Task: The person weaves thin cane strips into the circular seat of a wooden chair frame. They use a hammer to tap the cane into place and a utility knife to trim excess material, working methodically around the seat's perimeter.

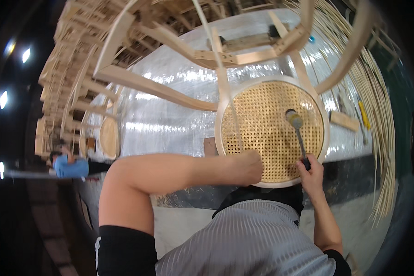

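A wooden chair frame lies in front of me, its round seat rim (219,138) framing a woven cane panel (267,106). My left hand (246,168) is closed in a fist over the panel's lower left part. From that fist a long pale rattan strip (208,27) runs up across the seat and out at the top of the view. My right hand (312,175), at the lower right rim, is wrapped round the dark grip of a mallet (301,140). The mallet's head lies over the right part of the cane; whether it touches is unclear.
A wooden block (345,121) and a yellow-handled tool (364,115) lie right of the seat. Beyond them runs a bundle of rattan strips (382,106). Shiny plastic sheeting (170,124) covers the worktable. Stacked chair frames (73,60) stand at left, near a person in blue (71,166).
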The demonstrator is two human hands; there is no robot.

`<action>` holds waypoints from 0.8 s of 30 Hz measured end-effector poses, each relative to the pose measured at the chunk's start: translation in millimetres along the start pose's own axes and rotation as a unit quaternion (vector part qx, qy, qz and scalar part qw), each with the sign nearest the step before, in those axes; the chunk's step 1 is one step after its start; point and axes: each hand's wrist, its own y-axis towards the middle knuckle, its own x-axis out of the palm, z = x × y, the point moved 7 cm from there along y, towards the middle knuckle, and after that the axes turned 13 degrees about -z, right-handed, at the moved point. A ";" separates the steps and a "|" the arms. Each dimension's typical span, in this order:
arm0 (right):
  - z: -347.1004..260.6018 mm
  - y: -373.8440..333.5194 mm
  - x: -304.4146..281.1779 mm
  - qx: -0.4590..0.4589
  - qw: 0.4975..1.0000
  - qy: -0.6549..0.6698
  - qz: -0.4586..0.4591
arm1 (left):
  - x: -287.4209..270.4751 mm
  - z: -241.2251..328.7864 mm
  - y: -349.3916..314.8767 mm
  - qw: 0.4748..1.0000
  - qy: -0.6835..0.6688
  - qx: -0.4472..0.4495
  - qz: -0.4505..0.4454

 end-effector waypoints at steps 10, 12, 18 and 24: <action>77.3 -242.5 84.0 0.241 0.914 0.136 0.296 | 22.7 -26.1 92.4 0.960 0.207 0.182 -0.044; 84.2 -277.6 104.0 0.264 0.899 0.139 0.319 | 29.2 -21.3 101.7 0.956 0.208 0.187 -0.084; 87.9 -317.0 162.4 0.274 0.888 0.125 0.347 | 40.2 -5.6 112.4 0.952 0.244 0.163 -0.083; 57.9 -290.5 222.0 0.216 0.938 0.090 0.256 | 33.6 4.4 107.7 0.939 0.254 0.231 0.022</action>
